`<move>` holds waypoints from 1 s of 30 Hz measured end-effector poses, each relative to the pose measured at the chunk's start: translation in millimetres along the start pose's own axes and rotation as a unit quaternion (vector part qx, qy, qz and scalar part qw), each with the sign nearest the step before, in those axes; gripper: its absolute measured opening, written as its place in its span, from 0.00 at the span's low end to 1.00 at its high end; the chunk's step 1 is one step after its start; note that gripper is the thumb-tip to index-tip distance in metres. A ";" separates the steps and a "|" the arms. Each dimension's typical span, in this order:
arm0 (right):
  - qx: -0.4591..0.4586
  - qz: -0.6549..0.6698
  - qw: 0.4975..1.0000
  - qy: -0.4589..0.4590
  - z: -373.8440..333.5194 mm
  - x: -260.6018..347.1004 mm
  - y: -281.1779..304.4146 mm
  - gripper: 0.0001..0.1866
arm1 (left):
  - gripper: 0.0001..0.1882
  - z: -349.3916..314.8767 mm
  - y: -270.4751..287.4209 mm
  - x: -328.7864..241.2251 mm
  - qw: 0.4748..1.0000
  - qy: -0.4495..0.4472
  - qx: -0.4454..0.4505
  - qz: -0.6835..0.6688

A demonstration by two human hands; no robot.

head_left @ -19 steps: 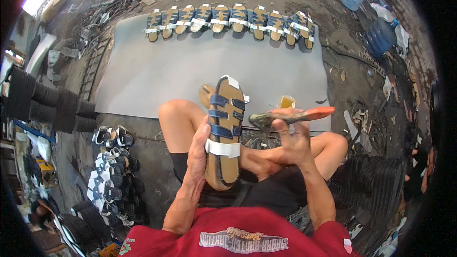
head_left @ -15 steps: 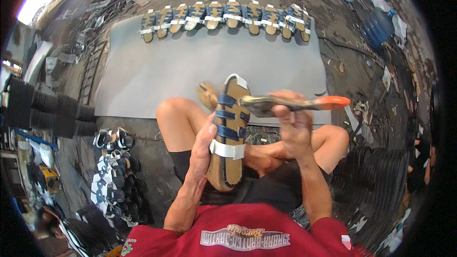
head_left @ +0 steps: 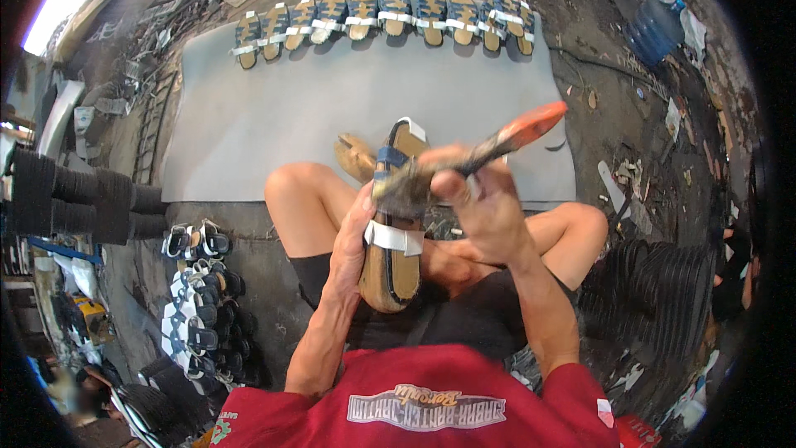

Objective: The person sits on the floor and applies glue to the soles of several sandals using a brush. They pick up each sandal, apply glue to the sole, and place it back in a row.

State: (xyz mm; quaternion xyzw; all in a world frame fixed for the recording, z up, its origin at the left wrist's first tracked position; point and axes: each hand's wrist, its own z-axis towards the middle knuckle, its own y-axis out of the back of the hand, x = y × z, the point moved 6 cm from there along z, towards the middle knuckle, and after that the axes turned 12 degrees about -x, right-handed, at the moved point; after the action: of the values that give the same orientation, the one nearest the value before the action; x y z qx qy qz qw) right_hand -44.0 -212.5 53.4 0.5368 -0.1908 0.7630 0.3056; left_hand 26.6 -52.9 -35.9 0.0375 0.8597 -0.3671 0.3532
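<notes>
My left hand (head_left: 351, 228) grips the side of a sandal (head_left: 396, 270) held above my lap. Its tan sole face is turned up, with a black edge, blue straps and a white band across it. In my right hand (head_left: 485, 207) is a tool with an orange handle end (head_left: 535, 123). The tool's broad dark head (head_left: 400, 189) lies over the sandal's middle and hides most of the blue straps there. That head is blurred, so its exact kind cannot be made out. Beyond the sandal sits a tan, foot-shaped piece (head_left: 354, 158), partly hidden.
A row of similar sandals (head_left: 362, 29) lines the far edge of a grey mat (head_left: 274, 108). More sandals with white straps (head_left: 199, 315) stand at my left. Stacks of dark sole pieces (head_left: 655, 299) are at the right, with others at far left. Blue water jugs (head_left: 655, 29) lie far right.
The tool has swung left and down over the sandal, its orange end tilting up and away. My right hand has moved left with it. The left hand still holds the sandal.
</notes>
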 end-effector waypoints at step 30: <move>0.121 -0.196 0.961 0.155 -59.0 41.4 -16.2 0.16 | 0.32 31.5 5.9 -32.3 0.991 -0.078 -0.086 -0.061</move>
State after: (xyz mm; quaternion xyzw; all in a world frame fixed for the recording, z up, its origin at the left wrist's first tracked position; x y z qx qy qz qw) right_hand -84.4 -153.0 70.8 0.4718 0.0619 0.7792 0.4079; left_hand 70.9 -63.1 -34.1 -0.0743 0.8584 -0.3149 0.3981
